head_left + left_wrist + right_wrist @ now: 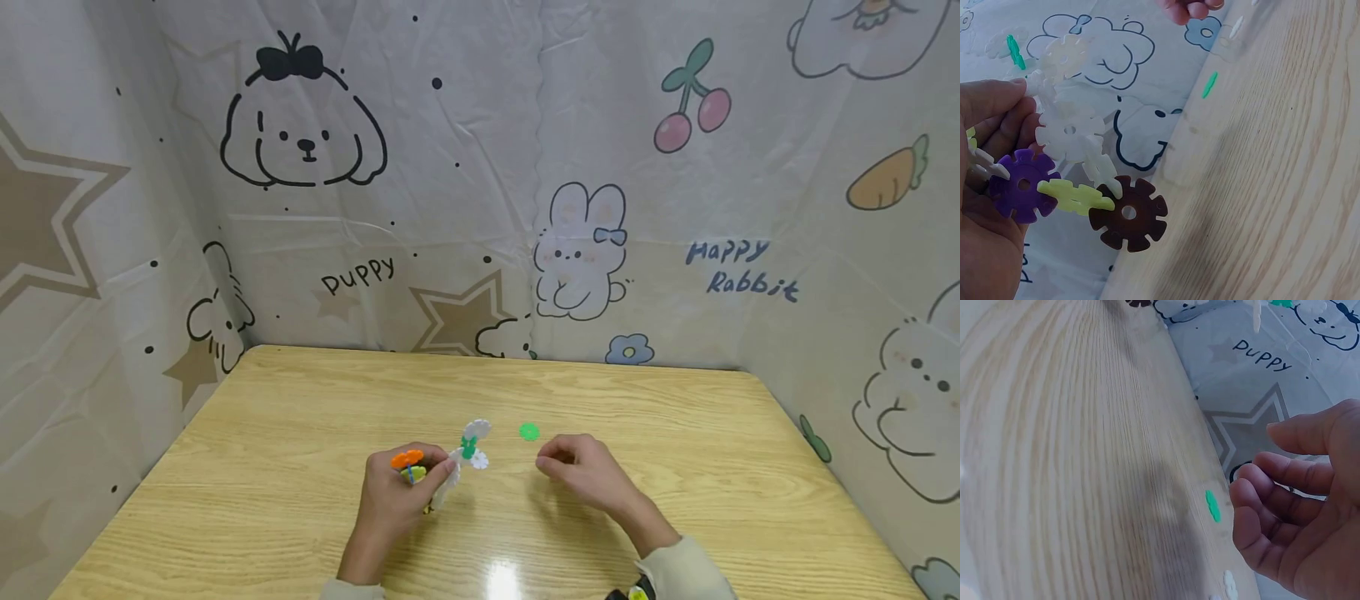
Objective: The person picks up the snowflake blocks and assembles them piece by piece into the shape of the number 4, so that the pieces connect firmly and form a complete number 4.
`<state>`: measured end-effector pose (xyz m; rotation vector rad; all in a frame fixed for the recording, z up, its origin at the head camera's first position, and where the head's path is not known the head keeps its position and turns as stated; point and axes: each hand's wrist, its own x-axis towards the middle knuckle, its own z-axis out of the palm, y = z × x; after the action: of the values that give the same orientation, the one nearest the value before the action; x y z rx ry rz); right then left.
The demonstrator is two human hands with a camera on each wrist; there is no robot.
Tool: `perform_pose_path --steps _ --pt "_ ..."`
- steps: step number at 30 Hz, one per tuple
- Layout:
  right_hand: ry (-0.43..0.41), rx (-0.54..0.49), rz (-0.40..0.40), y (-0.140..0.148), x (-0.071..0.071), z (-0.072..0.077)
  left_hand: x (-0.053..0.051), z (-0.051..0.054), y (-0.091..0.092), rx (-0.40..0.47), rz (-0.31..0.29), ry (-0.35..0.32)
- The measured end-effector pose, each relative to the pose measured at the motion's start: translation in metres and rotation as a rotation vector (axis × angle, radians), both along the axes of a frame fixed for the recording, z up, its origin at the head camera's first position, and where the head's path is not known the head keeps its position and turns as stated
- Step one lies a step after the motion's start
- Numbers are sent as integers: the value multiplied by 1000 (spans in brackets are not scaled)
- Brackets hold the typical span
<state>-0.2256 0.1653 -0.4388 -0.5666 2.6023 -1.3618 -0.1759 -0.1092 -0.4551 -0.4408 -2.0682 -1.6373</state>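
A cluster of joined snowflake discs point(1069, 130), slotted plastic rounds, is pinched between the thumb and fingers of my left hand point(401, 492). White, purple, pale yellow and dark brown discs show in the left wrist view; orange point(407, 458) and green ones point(468, 447) also appear in the head view. My right hand point(588, 473) hovers over the table to the right, its fingers loosely curled with nothing between them. Just left of it, a loose bright green disc point(529, 432) lies flat on the table, apart from both hands.
On the wooden table point(300, 400), loose white discs point(1230, 584) lie near the green one in the right wrist view. A printed curtain point(450, 167) surrounds the back and sides. Part of a dark object point(633, 591) shows at the right wrist.
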Motion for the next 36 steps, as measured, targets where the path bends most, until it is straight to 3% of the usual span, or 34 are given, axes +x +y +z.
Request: perform_pose_path --steps 15,29,36 --pt "64 157 -64 20 -3 0 3 3 -3 21 7 -26" --pt "59 230 -112 36 -7 -4 4 4 -4 26 8 -35" --pt "76 327 -141 45 -9 -7 4 2 -4 21 15 -44"
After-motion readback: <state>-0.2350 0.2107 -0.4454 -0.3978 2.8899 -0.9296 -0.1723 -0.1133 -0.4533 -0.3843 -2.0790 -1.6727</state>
